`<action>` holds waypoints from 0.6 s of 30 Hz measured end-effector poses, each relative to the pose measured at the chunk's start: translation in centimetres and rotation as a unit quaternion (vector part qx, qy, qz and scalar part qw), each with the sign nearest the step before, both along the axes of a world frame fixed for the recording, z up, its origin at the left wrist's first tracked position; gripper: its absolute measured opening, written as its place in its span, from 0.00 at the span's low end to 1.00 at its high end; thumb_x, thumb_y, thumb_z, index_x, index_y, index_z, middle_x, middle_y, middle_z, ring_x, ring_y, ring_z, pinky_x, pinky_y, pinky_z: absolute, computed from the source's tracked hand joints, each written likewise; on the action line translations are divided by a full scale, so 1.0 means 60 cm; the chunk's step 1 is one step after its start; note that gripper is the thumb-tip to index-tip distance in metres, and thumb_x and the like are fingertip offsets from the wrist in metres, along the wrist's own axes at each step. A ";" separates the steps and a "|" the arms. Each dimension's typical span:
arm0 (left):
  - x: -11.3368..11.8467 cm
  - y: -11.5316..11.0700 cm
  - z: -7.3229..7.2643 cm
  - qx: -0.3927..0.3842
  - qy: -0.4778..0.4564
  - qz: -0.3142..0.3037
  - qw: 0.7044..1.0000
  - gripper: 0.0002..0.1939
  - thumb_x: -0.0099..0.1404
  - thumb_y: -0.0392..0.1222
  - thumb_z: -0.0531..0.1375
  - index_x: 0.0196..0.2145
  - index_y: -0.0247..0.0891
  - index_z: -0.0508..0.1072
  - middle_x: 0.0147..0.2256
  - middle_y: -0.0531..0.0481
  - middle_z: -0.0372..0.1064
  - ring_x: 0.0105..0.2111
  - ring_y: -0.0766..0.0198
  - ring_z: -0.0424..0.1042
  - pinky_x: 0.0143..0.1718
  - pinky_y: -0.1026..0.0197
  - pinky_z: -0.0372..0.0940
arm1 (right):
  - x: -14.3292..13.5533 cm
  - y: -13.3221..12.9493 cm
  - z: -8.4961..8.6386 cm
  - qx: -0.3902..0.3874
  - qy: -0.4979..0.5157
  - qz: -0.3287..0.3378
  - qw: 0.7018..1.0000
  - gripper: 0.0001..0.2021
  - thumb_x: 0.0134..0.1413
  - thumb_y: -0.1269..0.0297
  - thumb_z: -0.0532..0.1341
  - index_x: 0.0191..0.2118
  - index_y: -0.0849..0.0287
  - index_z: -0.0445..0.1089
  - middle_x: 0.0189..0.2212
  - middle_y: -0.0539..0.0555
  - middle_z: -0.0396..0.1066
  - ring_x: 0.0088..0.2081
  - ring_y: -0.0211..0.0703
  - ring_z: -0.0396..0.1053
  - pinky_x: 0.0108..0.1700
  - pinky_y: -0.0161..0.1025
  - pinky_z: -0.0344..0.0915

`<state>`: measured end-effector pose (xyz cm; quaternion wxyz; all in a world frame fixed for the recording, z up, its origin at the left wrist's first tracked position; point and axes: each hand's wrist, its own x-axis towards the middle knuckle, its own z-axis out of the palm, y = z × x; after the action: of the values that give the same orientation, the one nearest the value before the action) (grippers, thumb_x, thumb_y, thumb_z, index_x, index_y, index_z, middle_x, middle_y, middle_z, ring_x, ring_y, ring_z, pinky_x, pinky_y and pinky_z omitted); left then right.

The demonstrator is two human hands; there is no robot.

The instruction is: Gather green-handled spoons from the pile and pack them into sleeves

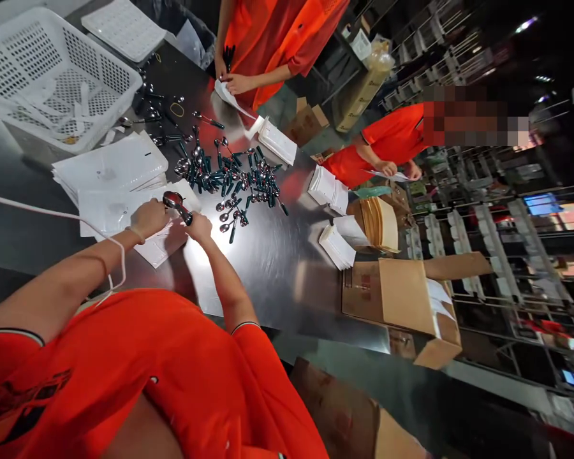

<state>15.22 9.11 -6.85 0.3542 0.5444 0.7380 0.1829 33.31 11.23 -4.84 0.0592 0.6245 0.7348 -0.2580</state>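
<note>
My left hand [150, 218] is closed around the bowl end of shiny, dark-handled metal spoons [176, 203], which look stacked together; how many there are I cannot tell. At the handle end, my right hand [199, 227] grips the same spoons with curled fingers. Beneath my hands lie white printed sheets or flat sleeves [110, 169], in an untidy stack. Just beyond my right hand, a heap of loose spoons [234, 172] with dark green handles spreads over the metal table [277, 268].
A white perforated basket [103, 60] stands at far left beside a white tray [124, 29]. A white cable [52, 210] crosses my left forearm. Across the table, a co-worker's hands [236, 83] hold a white sleeve. White packet stacks [337, 247] and an open carton [404, 293] sit right.
</note>
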 end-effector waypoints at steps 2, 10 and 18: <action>-0.016 -0.009 -0.003 -0.007 -0.002 0.018 1.000 0.14 0.69 0.36 0.65 0.27 0.38 0.68 0.33 0.43 0.65 0.47 0.44 0.74 0.52 0.50 0.65 | 0.003 -0.007 -0.009 0.000 -0.018 0.002 1.000 0.10 0.66 0.66 0.72 0.49 0.62 0.77 0.40 0.58 0.82 0.44 0.48 0.79 0.48 0.39 0.71; -0.026 -0.035 -0.002 0.061 -0.011 0.020 0.998 0.14 0.69 0.38 0.65 0.28 0.41 0.65 0.35 0.40 0.65 0.50 0.38 0.73 0.54 0.48 0.66 | -0.012 -0.035 -0.021 0.089 -0.043 0.059 0.993 0.14 0.77 0.75 0.54 0.56 0.64 0.75 0.51 0.72 0.81 0.50 0.56 0.80 0.55 0.49 0.74; -0.087 0.039 0.018 0.037 -0.085 0.017 0.996 0.16 0.63 0.30 0.74 0.30 0.38 0.69 0.31 0.49 0.68 0.45 0.54 0.67 0.51 0.62 0.59 | -0.025 -0.026 -0.015 0.137 0.023 0.143 0.980 0.11 0.77 0.73 0.54 0.50 0.65 0.74 0.39 0.62 0.78 0.42 0.48 0.72 0.51 0.45 0.71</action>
<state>10.00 11.43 -5.76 0.3919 0.5274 0.7071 0.2614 31.82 9.69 -5.72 -0.0073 0.5094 0.8458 -0.1585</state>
